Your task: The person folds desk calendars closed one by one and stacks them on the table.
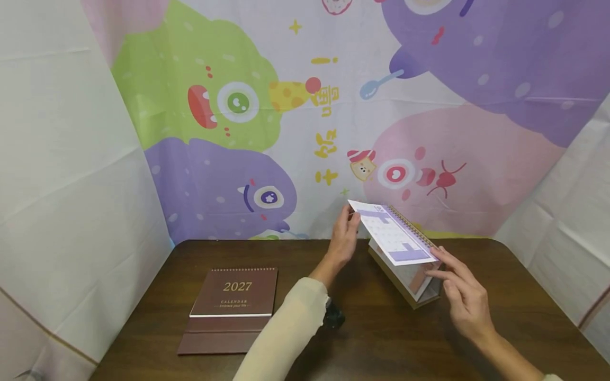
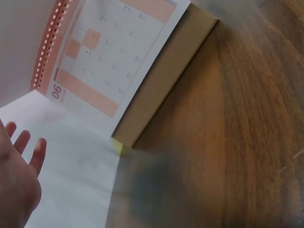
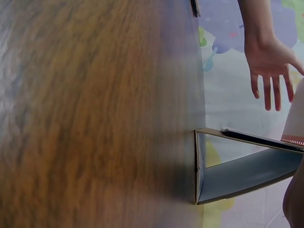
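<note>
A desk calendar (image 1: 405, 235) with a gold spiral binding stands on its tent-shaped cardboard base (image 1: 399, 278), at the right of the table. One purple-and-white page is lifted toward the left. My left hand (image 1: 344, 235) pinches that page at its far left corner, its other fingers stretched out loosely. Beneath it, a pink month page (image 2: 107, 54) marked 06 shows in the left wrist view. At the near end of the binding, my right hand (image 1: 464, 299) touches the calendar with extended fingers. The right wrist view shows the base's hollow triangular end (image 3: 237, 175).
A closed brown calendar (image 1: 233, 296) marked 2027 lies at the left of the dark wooden table (image 1: 357, 349). Behind the table hangs a cloth (image 1: 305, 206) printed with cartoon monsters. White fabric walls (image 1: 86, 185) enclose both sides. A small dark object (image 1: 334, 316) shows beside the left sleeve.
</note>
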